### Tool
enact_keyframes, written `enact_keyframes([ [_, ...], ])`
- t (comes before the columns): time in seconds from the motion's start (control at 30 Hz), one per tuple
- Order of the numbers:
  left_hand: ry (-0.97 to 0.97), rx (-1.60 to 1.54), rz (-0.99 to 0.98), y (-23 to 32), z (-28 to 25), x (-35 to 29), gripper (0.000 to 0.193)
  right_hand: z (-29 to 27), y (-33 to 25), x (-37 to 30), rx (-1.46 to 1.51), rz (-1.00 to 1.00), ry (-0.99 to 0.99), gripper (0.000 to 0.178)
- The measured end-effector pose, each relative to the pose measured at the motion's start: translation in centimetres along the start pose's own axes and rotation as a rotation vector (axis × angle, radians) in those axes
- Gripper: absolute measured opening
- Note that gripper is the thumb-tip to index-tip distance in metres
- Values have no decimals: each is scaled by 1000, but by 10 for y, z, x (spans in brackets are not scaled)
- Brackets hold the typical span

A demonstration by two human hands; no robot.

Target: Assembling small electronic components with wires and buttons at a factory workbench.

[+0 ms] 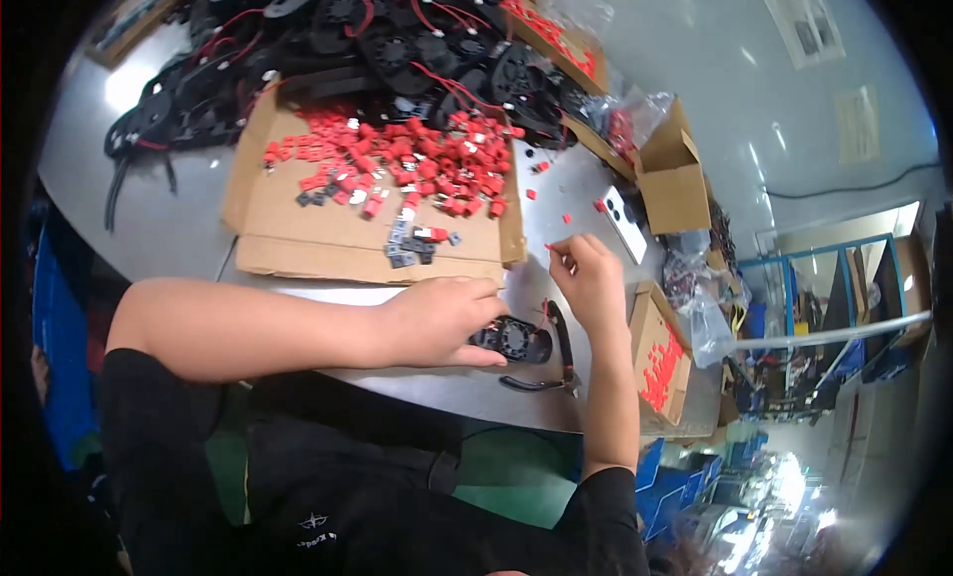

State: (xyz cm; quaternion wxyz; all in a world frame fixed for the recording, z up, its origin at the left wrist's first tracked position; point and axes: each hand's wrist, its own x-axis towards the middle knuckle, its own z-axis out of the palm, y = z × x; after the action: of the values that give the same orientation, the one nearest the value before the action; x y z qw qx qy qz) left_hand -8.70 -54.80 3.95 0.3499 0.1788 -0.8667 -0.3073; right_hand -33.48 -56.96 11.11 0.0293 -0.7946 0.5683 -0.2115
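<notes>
My left hand [452,320] is closed around one end of a black plastic housing [521,340] with a round fan-like grille, lying at the table's near edge. A thin red wire shows at the housing's far right end. My right hand [593,276] is raised a little to the right, its thumb and forefinger pinched together on a tiny red piece whose kind is too small to tell. Between the housing and my right forearm lie dark-handled pliers [566,353]. Just beyond my left hand stands a shallow cardboard tray [308,256] holding many red switch-like parts [427,164] and some grey ones.
Black housings with red wires [397,45] are heaped at the back. A white phone [623,224] and an open cardboard box [675,184] stand to the right. Another box [645,313] of small red pieces sits beside my right forearm. A few red bits lie loose on the metal table [556,189].
</notes>
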Motion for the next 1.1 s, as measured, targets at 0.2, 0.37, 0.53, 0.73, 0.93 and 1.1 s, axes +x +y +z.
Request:
enact_keyframes([
  [0.2, -90, -23, -71, 9, -6, 5, 54, 0, 33, -34, 156, 154, -90, 17],
  [0.37, -119, -4, -108, 14, -11, 14, 59, -6, 53, -35, 352, -32, -82, 22],
  [0.53, -153, 6, -124, 16, -12, 19, 61, 3, 62, -28, 328, -88, -133, 17],
  [0.73, -133, 10, -133, 17, -12, 17, 57, 14, 56, -27, 238, -97, -89, 12],
  [0.93, -127, -17, -119, 12, -8, 12, 60, 11, 52, -26, 300, -2, -111, 13],
  [1.1, -79, -21, -141, 10, -6, 7, 59, -14, -5, -42, 317, -158, 75, 20],
])
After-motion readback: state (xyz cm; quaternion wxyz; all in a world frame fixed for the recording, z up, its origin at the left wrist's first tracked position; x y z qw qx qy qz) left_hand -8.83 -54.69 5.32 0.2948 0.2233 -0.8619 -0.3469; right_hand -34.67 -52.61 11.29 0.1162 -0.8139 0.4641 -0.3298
